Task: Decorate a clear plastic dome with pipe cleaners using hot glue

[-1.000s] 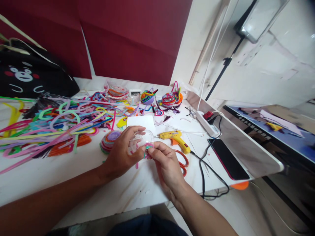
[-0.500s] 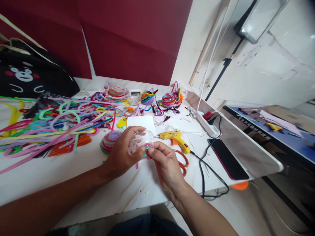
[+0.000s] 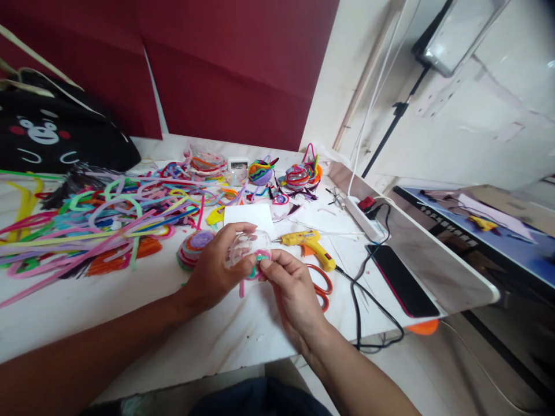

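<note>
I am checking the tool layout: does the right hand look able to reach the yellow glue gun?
Probably yes: the yellow glue gun lies beyond the right hand and nothing visible blocks the way, though that hand is busy at the clear ball.

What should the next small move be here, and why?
Probably a gentle press with the right hand, seating the teal pipe cleaner against the clear ball. The right thumb and fingers are already at that strip, the left hand grips the ball, and the yellow glue gun lies aside.
</note>
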`<state>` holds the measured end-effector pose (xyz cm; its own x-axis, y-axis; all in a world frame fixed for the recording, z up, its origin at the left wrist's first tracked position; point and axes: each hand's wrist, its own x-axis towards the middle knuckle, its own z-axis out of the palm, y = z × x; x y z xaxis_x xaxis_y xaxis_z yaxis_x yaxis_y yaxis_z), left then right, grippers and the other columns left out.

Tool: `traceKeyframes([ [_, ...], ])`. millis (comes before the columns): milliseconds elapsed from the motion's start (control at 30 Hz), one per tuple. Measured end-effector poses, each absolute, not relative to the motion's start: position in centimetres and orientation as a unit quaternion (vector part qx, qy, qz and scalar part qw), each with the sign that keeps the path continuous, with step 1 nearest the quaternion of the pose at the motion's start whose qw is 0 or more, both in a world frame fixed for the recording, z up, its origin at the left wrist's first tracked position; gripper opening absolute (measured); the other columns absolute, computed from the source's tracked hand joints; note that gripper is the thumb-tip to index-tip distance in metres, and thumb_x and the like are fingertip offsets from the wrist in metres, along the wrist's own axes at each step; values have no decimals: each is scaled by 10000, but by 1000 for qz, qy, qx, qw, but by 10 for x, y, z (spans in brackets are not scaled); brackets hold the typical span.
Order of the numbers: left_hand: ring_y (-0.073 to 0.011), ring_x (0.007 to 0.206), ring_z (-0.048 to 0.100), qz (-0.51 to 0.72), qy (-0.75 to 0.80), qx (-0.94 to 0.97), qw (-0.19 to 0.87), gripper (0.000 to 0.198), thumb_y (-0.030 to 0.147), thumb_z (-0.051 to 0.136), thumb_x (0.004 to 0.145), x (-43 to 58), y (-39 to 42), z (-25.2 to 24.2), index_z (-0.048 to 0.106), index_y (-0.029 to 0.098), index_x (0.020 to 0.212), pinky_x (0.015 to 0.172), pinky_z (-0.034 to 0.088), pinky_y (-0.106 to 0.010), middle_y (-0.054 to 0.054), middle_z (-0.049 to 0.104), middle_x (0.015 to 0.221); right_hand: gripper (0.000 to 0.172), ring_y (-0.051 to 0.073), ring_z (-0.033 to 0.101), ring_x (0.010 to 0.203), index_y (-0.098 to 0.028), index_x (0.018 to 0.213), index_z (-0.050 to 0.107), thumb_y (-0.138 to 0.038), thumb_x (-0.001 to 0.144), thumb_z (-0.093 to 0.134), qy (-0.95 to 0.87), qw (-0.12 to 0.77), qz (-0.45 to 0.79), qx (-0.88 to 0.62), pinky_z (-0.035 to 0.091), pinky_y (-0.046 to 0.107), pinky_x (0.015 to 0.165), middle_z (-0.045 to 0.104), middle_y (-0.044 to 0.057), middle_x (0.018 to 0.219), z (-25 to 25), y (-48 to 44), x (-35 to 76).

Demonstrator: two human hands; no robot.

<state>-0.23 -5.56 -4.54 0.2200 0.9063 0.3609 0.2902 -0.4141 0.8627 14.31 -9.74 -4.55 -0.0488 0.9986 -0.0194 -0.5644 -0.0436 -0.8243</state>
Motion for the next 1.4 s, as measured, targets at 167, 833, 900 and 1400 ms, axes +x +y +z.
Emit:
traceKeyframes([
  [167,-312,1120,642,457,420,696,361,442,390,613,796,-1,-55,-43,525,177,1172,930,540,-466,-151,649,1204,130,122,538,634,-185,759,753,-282,688,803,-333,607,648,-319,420,257,679,661,-12,639,-45,-98,143],
  [833,-337,1146,636,454,416,699,364,462,449,607,837,-4,-53,-50,538,212,1227,922,538,-484,-137,674,1199,175,121,536,627,-191,775,750,-276,646,833,-309,612,651,-325,424,266,686,671,-12,676,-43,-98,144],
  [900,-317,1148,635,457,410,704,356,446,440,604,853,-3,-53,-51,533,214,1230,945,527,-468,-131,664,1213,186,112,516,615,-183,751,740,-303,649,840,-305,615,649,-329,408,257,667,655,-17,661,-43,-98,143],
  [1400,-295,1131,636,450,416,723,318,428,422,602,862,-1,-55,-51,538,215,1230,964,519,-459,-129,658,1204,237,99,489,593,-174,691,681,-356,689,833,-326,621,627,-340,395,241,642,619,-35,625,-48,-95,141],
])
